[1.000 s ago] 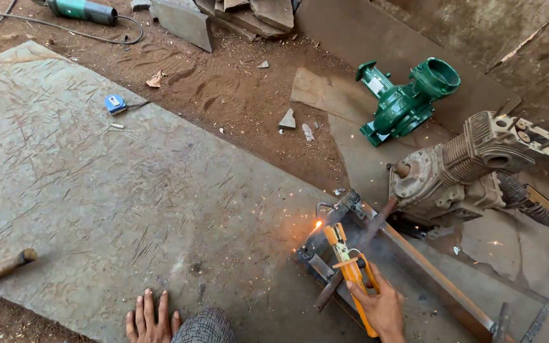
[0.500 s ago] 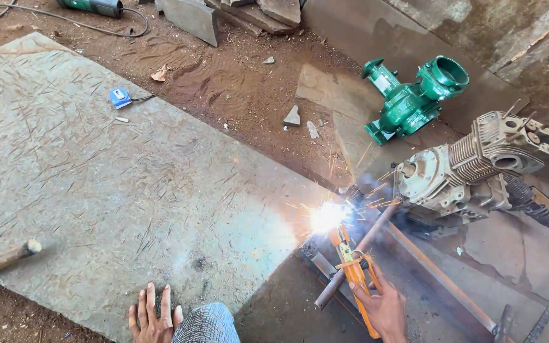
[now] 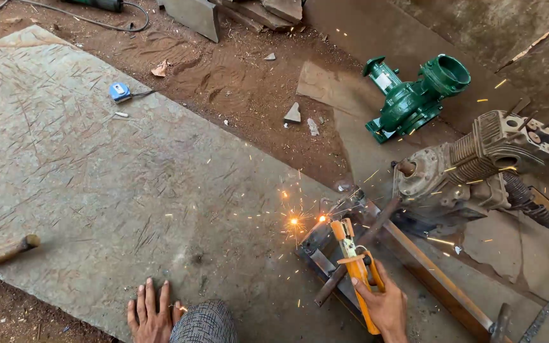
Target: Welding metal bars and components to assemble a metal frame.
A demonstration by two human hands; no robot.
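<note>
My right hand (image 3: 386, 307) grips an orange welding electrode holder (image 3: 355, 267) at the bottom right. Its tip points at a small steel frame (image 3: 325, 244) on the ground, where sparks (image 3: 295, 220) fly from a bright orange point. A rusty rod (image 3: 357, 251) lies across the frame. My left hand (image 3: 152, 313) rests flat, fingers spread, on the near edge of a large scratched grey metal sheet (image 3: 96, 178). My knee in checked cloth (image 3: 204, 322) sits between the two hands.
A grey engine block (image 3: 478, 168) stands just right of the frame, a green pump (image 3: 417, 95) behind it. A blue tape measure (image 3: 121, 92) lies on the sheet, a wooden handle (image 3: 1, 254) at its left edge. Brown dirt, stone chips and steel scraps lie beyond.
The welding arc flared to a bright white glare half a second ago and has dropped to a small orange point with scattering sparks. Both hands stay in place.
</note>
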